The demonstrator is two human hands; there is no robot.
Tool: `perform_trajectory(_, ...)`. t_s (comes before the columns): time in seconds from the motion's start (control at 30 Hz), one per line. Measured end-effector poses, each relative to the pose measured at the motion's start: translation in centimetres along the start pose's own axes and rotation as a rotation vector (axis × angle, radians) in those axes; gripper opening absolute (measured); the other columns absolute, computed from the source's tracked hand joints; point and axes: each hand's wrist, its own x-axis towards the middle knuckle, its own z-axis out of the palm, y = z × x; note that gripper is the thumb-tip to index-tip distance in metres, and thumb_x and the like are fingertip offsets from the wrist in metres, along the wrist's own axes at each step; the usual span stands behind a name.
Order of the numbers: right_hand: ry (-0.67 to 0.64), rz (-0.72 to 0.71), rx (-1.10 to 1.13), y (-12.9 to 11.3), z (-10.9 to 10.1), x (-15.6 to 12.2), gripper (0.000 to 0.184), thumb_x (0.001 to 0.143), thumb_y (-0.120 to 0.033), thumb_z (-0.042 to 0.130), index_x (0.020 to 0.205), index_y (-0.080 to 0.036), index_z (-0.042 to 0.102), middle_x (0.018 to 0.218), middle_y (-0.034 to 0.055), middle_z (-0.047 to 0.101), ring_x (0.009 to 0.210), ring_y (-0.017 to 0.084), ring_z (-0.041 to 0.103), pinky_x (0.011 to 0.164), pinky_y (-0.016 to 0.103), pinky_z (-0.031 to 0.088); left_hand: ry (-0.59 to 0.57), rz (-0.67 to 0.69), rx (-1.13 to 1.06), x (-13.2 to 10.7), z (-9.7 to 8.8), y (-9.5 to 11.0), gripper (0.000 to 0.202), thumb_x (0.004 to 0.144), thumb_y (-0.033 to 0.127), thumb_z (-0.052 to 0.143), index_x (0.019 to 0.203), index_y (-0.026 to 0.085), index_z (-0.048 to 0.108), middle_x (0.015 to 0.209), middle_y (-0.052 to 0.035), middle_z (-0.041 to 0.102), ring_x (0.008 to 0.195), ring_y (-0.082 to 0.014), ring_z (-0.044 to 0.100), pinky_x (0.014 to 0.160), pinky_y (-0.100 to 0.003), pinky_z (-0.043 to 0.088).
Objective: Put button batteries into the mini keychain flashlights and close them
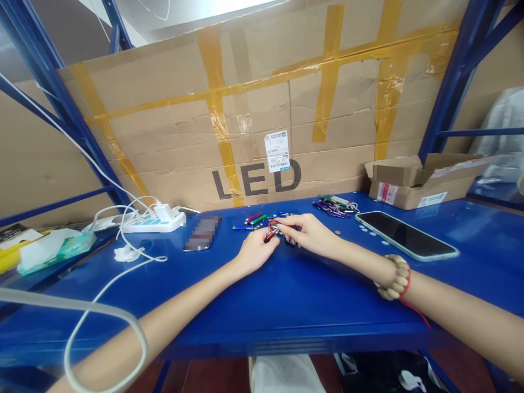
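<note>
Near the middle of the table, my left hand point(257, 249) is closed around a small red metal tube point(269, 236), which looks like a keychain light. My right hand point(307, 232) meets it from the right, thumb and forefinger pinching a curved red clip point(273, 222) at the tube's upper end. The fingers partly cover where clip and tube meet. Just behind the hands lie similar loose tubes: a green one point(258, 219), a red one point(252, 218) and a blue one point(243, 228). More small parts sit partly hidden behind my right hand.
Several tubes with clips point(333, 206) form a pile at the back. A phone point(407, 234) and an open carton point(426, 183) stand right; another phone point(202, 233), a power strip point(155, 222) and a looping white cable point(102, 308) lie left. Taped cardboard point(176, 136) walls the back.
</note>
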Motion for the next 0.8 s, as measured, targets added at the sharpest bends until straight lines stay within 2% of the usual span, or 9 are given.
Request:
perform_trajectory(0.13,0.013,0.065,0.038,0.1,0.0,0.0,0.036,0.087,-0.035,0.042,0.086,-0.012,0.07,0.059,0.0011,0.057,0.05,0.012,0.047,0.052,0.025,0.039,0.017,0.022,-0.015,0.0,0.0,-0.1,0.017,0.075,0.021,0.044,0.059,0.018,0.039,0.055,0.0052,0.038,0.054,-0.011,0.037,0.053,-0.023,0.026)
perform_trajectory(0.23,0.007,0.126,0.086,0.4,0.0,0.0,0.038,0.086,-0.037,0.042,0.079,-0.011,0.069,0.056,0.0003,0.053,0.049,0.011,0.045,0.049,0.024,0.038,0.068,-0.005,-0.11,0.1,-0.3,-0.3,0.021,0.075,0.023,0.046,0.057,0.019,0.035,0.053,0.0056,0.036,0.05,-0.0092,0.034,0.05,-0.022,0.025)
perform_trajectory(0.37,-0.034,0.186,0.204,0.9,0.3,0.0,0.04,0.086,-0.04,0.043,0.094,-0.01,0.068,0.055,-0.0018,0.048,0.047,0.009,0.043,0.046,0.023,0.037,0.088,-0.139,-0.362,0.2,-0.7,-0.2,0.026,0.077,0.03,0.049,0.059,0.02,0.032,0.048,0.0082,0.03,0.041,-0.0059,0.025,0.041,-0.02,0.018)
perform_trajectory(0.47,-0.068,0.175,0.26,1.1,0.6,0.0,0.043,0.086,-0.04,0.044,0.107,-0.01,0.065,0.057,-0.0023,0.048,0.046,0.008,0.042,0.044,0.021,0.037,0.069,-0.199,-0.571,0.1,-0.9,0.4,0.03,0.079,0.04,0.048,0.062,0.02,0.032,0.047,0.0097,0.027,0.038,-0.0043,0.02,0.037,-0.018,0.013)
perform_trajectory(0.57,-0.092,0.154,0.265,1.1,0.7,-0.1,0.042,0.087,-0.039,0.045,0.115,-0.012,0.061,0.059,-0.003,0.049,0.045,0.007,0.041,0.043,0.02,0.037,0.078,-0.125,-0.651,-0.1,-0.8,0.9,0.035,0.078,0.046,0.052,0.065,0.02,0.032,0.049,0.0102,0.029,0.038,-0.0033,0.021,0.036,-0.016,0.015)
perform_trajectory(0.67,-0.134,0.141,0.225,1.2,0.6,-0.1,0.037,0.089,-0.038,0.043,0.106,-0.012,0.064,0.062,-0.0019,0.052,0.043,0.007,0.041,0.043,0.021,0.037,0.081,-0.023,-0.656,-0.1,-0.7,0.9,0.038,0.076,0.047,0.057,0.068,0.021,0.031,0.05,0.0111,0.031,0.038,-0.0027,0.025,0.037,-0.015,0.019)
perform_trajectory(0.8,-0.156,-0.056,-0.042,1.4,0.2,-0.2,0.032,0.091,-0.035,0.043,0.091,-0.014,0.066,0.073,0.0033,0.062,0.058,0.012,0.052,0.058,0.025,0.042,0.099,0.044,-0.557,0.0,-0.5,0.3,0.034,0.08,0.04,0.055,0.07,0.021,0.028,0.052,0.0113,0.031,0.039,-0.0033,0.027,0.039,-0.016,0.022)
